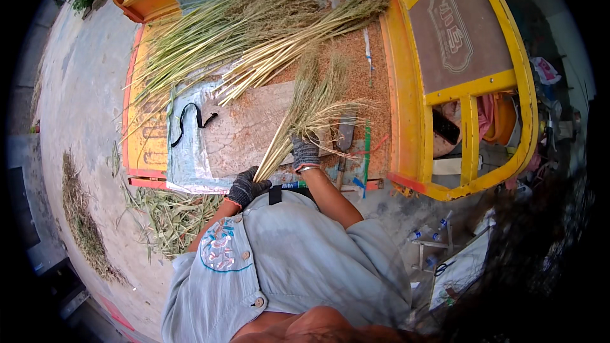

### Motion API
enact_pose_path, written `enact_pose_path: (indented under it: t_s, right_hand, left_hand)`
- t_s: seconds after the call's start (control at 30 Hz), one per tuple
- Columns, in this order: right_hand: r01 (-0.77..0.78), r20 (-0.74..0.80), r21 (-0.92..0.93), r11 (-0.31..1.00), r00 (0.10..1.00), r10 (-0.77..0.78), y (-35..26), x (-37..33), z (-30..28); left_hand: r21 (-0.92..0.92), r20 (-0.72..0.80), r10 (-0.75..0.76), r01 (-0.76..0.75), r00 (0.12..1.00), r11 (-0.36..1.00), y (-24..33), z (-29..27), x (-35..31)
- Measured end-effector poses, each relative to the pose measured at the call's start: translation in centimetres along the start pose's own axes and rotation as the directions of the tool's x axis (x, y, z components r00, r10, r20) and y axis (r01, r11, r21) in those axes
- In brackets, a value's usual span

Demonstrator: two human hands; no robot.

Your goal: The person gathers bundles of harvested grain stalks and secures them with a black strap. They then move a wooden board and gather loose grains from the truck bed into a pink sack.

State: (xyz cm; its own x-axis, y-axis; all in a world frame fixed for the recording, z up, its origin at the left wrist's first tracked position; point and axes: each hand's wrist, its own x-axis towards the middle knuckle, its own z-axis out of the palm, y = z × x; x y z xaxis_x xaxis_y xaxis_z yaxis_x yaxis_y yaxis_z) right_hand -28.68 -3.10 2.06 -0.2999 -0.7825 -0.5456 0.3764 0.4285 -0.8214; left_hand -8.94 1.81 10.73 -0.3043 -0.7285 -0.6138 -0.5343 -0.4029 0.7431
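While the left hand (248, 188) is clasping its base, the bundle (278, 144) is pointing toward the cart bed's (145, 160) far edge, the right hand's (305, 155) grip unclear.

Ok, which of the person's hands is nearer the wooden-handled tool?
Right. The right hand is just left of the wooden-handled tool; the left hand is farther left, closer to the body, holding stalks.

Yellow cart bed (145, 152): pale sheet (184, 174), board (244, 130), stalk pile (210, 35), reddish grains (376, 89), apparently blade (345, 133).
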Motion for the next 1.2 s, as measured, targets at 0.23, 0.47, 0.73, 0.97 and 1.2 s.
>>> enact_pose_path:
  t_s: [0.23,0.47,0.73,0.97,1.2]
  right_hand:
    - [0.498,0.495,-0.252,0.83,0.803,-0.332,-1.0,-0.4,-2.1]
    - [0.255,0.562,0.084,0.963,0.786,-0.257,-3.2,-2.1,-2.0]
    - [-0.083,0.617,0.368,0.926,0.767,-0.176,-3.1,-2.6,-1.9]
    - [-0.555,0.641,0.648,0.522,0.767,0.02,-0.3,-0.6,-1.4]
    - [-0.316,0.016,0.318,0.894,0.944,0.329,-0.7,3.7,-5.8]
  left_hand:
    - [-0.45,0.277,-0.017,0.145,0.961,0.881,0.9,-2.7,-1.2]
    - [-0.488,0.378,0.07,0.135,0.923,0.862,1.5,-3.1,-1.5]
    - [-0.141,0.291,0.047,-0.006,0.956,0.99,-0.8,-1.9,-0.3]
    - [0.234,0.102,-0.032,0.007,0.994,0.972,0.0,0.0,-0.3]
    - [0.291,-0.214,0.052,0.013,0.975,0.957,-1.2,0.0,3.0]
